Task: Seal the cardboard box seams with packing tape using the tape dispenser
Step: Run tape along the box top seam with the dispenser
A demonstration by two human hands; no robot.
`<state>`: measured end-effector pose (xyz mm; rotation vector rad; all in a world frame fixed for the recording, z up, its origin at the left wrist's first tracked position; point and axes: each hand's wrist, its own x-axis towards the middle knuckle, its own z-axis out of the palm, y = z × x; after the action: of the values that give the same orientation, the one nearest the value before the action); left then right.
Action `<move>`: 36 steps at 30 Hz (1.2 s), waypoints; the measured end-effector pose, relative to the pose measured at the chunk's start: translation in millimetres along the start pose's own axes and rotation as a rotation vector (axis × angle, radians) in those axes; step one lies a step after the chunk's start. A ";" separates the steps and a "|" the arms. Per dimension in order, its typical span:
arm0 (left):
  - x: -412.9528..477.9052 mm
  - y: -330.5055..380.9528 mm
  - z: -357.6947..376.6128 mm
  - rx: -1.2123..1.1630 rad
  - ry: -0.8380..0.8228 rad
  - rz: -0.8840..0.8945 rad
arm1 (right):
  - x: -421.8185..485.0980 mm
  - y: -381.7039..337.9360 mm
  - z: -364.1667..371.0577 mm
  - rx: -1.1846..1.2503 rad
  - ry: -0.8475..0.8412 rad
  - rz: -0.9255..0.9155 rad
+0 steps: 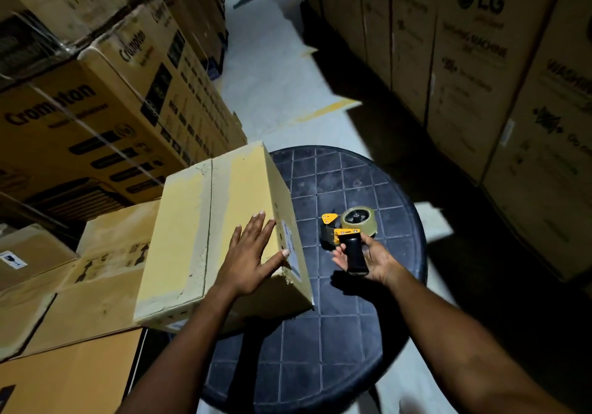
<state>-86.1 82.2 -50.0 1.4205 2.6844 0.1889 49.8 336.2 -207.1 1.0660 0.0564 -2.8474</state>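
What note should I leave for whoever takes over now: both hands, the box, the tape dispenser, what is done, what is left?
Left hand: flat on top of the box, fingers straight, near its right edge.
Right hand: holds the black handle of the tape dispenser, right of the box, apart from it.
Box: stands at the left edge of the round table, top seam facing up.
Done: box steadied, dispenser in hand.
Left: bring the dispenser to the box and tape the seams.

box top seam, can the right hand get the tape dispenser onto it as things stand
Probably yes. The right hand holds the tape dispenser just right of the box, and the seam lies bare; the left hand rests flat beside it.
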 end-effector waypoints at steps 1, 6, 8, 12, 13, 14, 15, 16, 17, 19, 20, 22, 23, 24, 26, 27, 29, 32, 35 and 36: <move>0.1 -0.2 -0.1 0.000 -0.002 0.001 | -2.4 1.2 1.0 -0.008 0.005 0.009; -0.6 -1.1 1.2 0.004 -0.010 0.005 | -8.1 14.4 6.9 -0.118 0.051 0.072; 0.3 -1.2 1.4 0.014 -0.012 0.000 | -16.1 20.9 21.5 -0.259 0.085 0.010; -1.0 -1.6 -0.8 -0.006 -0.018 0.003 | -39.5 36.2 63.7 -0.527 0.193 -0.225; -1.9 -1.9 -1.1 -0.021 -0.021 0.002 | -47.1 40.0 77.3 -0.564 0.200 -0.282; -1.6 -1.2 -1.1 -0.040 -0.032 -0.001 | -54.6 42.8 90.7 -0.596 0.196 -0.335; -2.0 -2.1 -2.5 -0.057 -0.046 -0.004 | -63.1 46.5 106.3 -0.635 0.183 -0.382; -2.2 -4.0 -4.7 -0.067 -0.068 -0.002 | -72.7 50.6 122.5 -0.678 0.167 -0.423; -1.6 -6.6 -9.1 -0.072 -0.096 0.008 | -80.6 54.6 138.3 -0.726 0.150 -0.461; -0.4 -14.1 -20.4 -0.079 -0.144 0.049 | -94.4 64.2 167.3 -0.830 0.125 -0.508; -1.6 -19.7 -26.1 -0.072 -0.143 0.075 | -99.0 71.1 180.2 -0.880 0.116 -0.524; -8.8 -33.4 -33.8 -0.005 -0.086 0.105 | -104.8 89.5 201.1 -0.956 0.107 -0.569; -13.4 -42.0 -36.3 0.035 -0.042 0.094 | -105.5 99.1 208.4 -0.995 0.121 -0.610; -18.2 -50.7 -38.4 0.068 0.008 0.059 | -105.3 107.9 213.0 -1.040 0.157 -0.668; -30.0 -74.8 -43.1 0.108 0.120 -0.059 | -105.5 125.6 218.2 -1.137 0.261 -0.797; -36.5 -88.7 -45.7 0.109 0.168 -0.128 | -103.0 131.6 218.2 -1.173 0.292 -0.843; -48.9 -118.5 -50.9 0.087 0.203 -0.241 | -99.0 140.3 217.8 -1.204 0.295 -0.854; -64.3 -161.7 -55.3 0.104 0.147 -0.363 | -97.9 149.5 218.0 -1.182 0.236 -0.739; -75.2 -189.7 -59.1 -0.024 0.080 -0.547 | -98.0 151.5 215.3 -1.161 0.159 -0.593; -77.6 -194.4 -59.1 -0.111 0.046 -0.604 | -99.4 151.1 214.6 -1.129 0.118 -0.548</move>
<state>-209.7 -94.1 -19.5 0.5355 2.9347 0.3103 0.4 179.1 20.1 0.9614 1.9062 -2.3457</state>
